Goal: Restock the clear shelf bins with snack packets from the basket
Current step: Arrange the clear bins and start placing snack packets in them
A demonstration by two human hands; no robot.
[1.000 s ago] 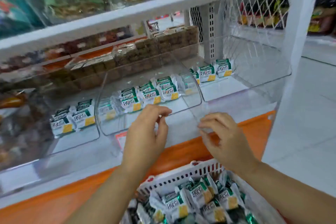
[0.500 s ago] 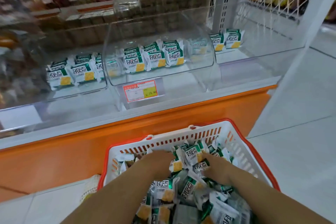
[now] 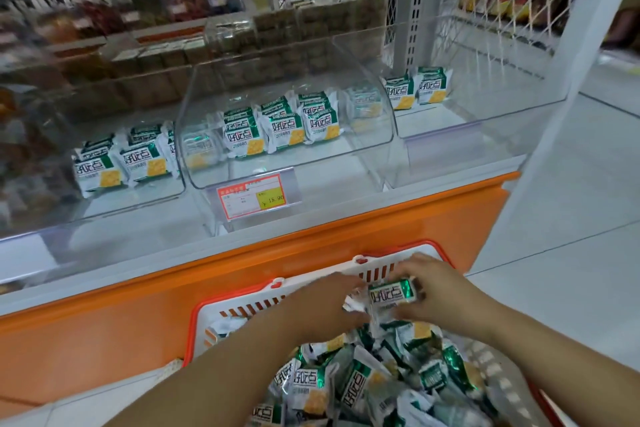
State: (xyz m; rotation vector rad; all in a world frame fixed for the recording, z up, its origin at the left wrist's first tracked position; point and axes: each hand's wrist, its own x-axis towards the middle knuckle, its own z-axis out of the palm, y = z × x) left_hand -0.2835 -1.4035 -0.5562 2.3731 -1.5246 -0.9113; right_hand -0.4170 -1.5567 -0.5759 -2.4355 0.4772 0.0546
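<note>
Observed: both hands have come off the front of the middle bin (image 3: 375,135), where they were a second ago. They went down into the basket (image 3: 214,317) and are now raised at its far rim with stock in them.

Right hand (image 3: 438,291): fingers curled over the top of one green-and-white snack packet (image 3: 391,293), thumb beneath. The packet is held clear of the heap, just above the basket's far wall.

Left hand (image 3: 322,302): set against the left end of that packet, with a crumpled white wrapper edge showing beneath its fingers. The back of the hand faces the viewer, so I cannot tell whether it grips anything.

Stock: the basket is well filled with loose packets (image 3: 363,381). It stands on the floor against the orange shelf base (image 3: 138,305). The middle bin holds only one short row (image 3: 277,125) at its back, above the price tag (image 3: 254,196). The left bin (image 3: 138,192) and the right bin (image 3: 485,121) are as thinly filled.

Assessment: the change marks a switch from handling the bin to picking stock. The packets must next be lifted over the middle bin's front wall. Restocking is at an early stage.

Risk: slippery wrappers could slide from a two-handed gather.
</note>
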